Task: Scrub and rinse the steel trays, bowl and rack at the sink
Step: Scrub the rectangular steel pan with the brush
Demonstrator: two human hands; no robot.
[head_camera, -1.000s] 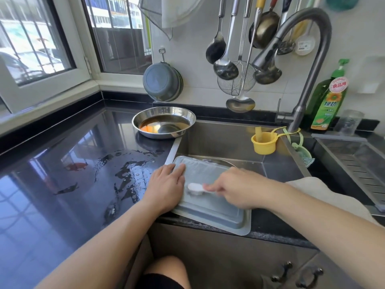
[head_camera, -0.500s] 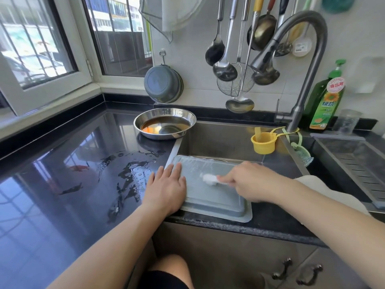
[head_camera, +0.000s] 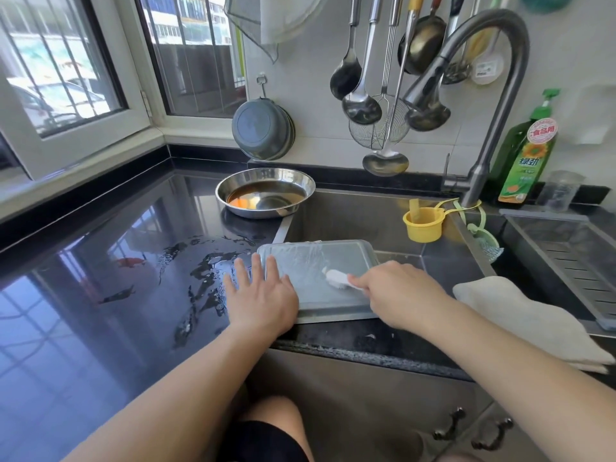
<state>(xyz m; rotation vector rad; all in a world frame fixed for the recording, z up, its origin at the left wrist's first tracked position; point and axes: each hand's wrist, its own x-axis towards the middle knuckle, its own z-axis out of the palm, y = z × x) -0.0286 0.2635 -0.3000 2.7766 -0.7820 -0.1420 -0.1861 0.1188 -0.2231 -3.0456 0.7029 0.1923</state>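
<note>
A rectangular steel tray lies upside down across the sink's front left corner, soapy on its bottom. My left hand presses flat with straight fingers on the tray's left edge and the wet counter. My right hand grips a white scrub brush whose head touches the tray's middle. A round steel bowl with brown liquid and orange bits sits on the counter behind the tray, at the sink's back left corner.
The curved faucet arches over the sink. A yellow cup hangs at the sink's right side. A green soap bottle, a drain rack, a beige cloth and hanging ladles surround it. Water pools on the black counter.
The brush has moved right and back across the tray. My left hand slid left, onto the tray's edge and the counter. The tray sits farther over the sink.
</note>
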